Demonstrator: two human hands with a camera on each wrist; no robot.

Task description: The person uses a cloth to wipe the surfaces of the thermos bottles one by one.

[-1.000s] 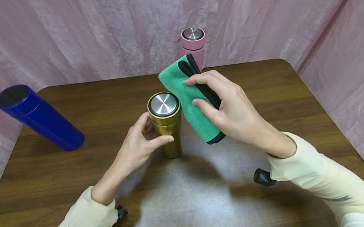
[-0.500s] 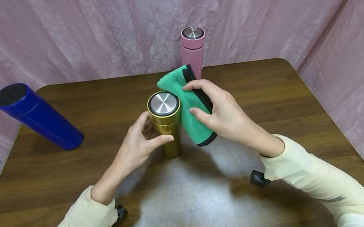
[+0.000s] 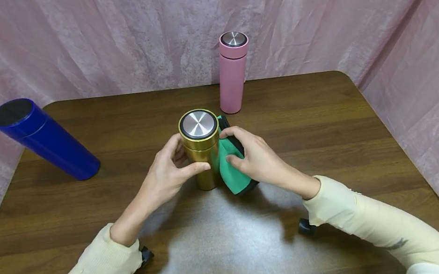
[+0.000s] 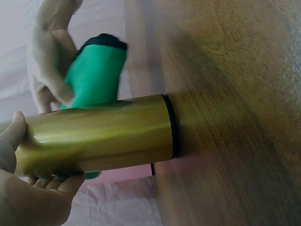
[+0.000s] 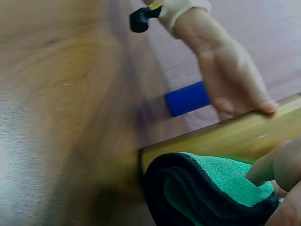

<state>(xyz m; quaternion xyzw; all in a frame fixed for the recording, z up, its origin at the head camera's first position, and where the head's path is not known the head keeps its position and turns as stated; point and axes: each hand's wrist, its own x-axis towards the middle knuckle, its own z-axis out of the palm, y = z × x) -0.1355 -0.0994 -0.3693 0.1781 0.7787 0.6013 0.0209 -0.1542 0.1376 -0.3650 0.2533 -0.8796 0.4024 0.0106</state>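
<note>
Gold at the centre of the head view: a flask (image 3: 202,148), upright on the brown wooden table (image 3: 327,116), brushed-metal lid top (image 3: 198,124) visible from this view alone. Gripped from the left by the left hand (image 3: 162,176), fingers curled behind, thumb across the front. Against the flask's right side, a folded green cloth (image 3: 234,176), pinched between thumb and fingers of the right hand (image 3: 260,157). Further out, a pink bottle (image 3: 233,78) above and right of centre, a blue bottle (image 3: 47,141) at the left, a pink curtain (image 3: 165,31) across the top. In the left wrist view, flask sideways across the frame, with black base (image 4: 170,126) plain at its right end; cloth along the upper side, a scrap of green below too, near part of the pink bottle. In the right wrist view, layered folds and thick black edging (image 5: 183,174) clear at lower centre; right fingers cropped at lower right, blue bottle near the middle. Flask between both hands: left hand touching directly, right hand alongside with the cloth; fingertip contact there impossible to tell.
</note>
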